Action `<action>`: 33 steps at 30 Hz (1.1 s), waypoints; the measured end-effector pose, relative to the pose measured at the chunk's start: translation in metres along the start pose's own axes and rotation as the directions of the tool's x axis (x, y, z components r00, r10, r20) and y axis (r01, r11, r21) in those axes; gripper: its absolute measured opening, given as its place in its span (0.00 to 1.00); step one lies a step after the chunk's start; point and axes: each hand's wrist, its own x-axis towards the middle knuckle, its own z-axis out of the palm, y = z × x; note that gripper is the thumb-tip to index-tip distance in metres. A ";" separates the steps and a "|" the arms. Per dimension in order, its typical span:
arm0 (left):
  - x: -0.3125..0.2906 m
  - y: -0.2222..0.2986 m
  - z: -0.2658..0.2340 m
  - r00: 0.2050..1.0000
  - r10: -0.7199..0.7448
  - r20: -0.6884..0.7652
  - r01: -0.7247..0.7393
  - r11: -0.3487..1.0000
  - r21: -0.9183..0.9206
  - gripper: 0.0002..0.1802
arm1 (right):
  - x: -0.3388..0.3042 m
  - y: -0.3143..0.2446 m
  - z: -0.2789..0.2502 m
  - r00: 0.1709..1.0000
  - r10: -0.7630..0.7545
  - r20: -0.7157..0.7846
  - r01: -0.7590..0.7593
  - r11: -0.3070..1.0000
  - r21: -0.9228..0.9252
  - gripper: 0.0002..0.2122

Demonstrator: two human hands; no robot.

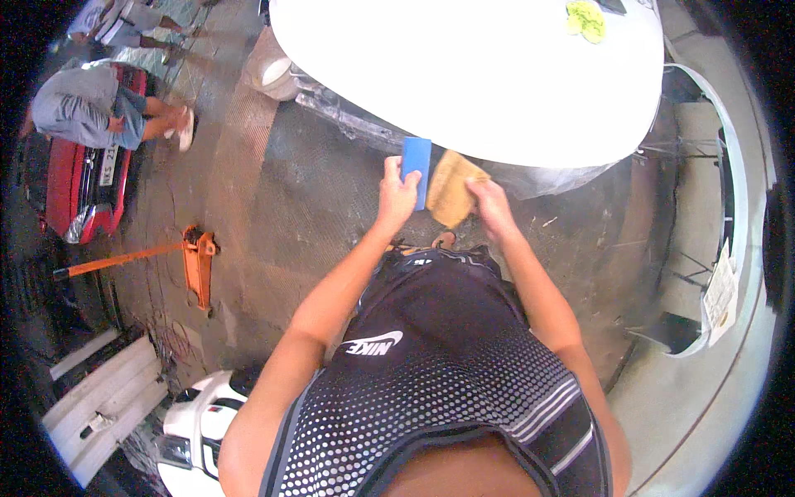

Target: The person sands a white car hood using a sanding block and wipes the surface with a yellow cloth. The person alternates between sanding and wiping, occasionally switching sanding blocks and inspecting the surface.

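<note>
Blue block (417, 153) in L hand (398, 197), tan sheet (450, 189) in R hand (492, 207)

Both hands closed on their pcs: 1 flat, rect. block, 1 rough-looking sheet just beside, nr edge of smooth white panel (480, 74). Writing: white logo (373, 344) w/ lettering on dotted dark top (447, 323); plate (108, 167) on 1 red car (66, 186). 1 orange metal jack (197, 267).

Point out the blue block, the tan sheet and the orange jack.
Blue block (418, 159), head view: upper part of its broad face.
Tan sheet (450, 189), head view: middle of its surface.
Orange jack (198, 265), head view: its body.
</note>
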 end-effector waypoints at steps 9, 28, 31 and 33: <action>-0.018 -0.010 -0.172 1.000 0.024 0.002 -0.024 0.994 -0.103 0.37 | -0.019 0.022 0.177 0.990 -0.010 0.140 0.001 0.998 0.065 0.15; 0.081 0.009 -0.255 0.997 0.046 0.064 -0.053 0.993 0.107 0.31 | 0.004 0.112 0.090 0.920 -0.055 -0.389 0.117 0.983 0.138 0.13; 0.154 0.040 -0.256 0.972 0.230 0.049 -0.235 0.945 0.226 0.25 | -0.006 0.190 0.023 0.777 0.155 -0.610 -0.081 0.986 0.146 0.14; 0.207 0.058 -0.253 0.949 0.311 0.048 -0.306 0.878 0.368 0.24 | -0.034 0.264 -0.017 0.730 0.160 -0.664 -0.041 0.981 0.191 0.14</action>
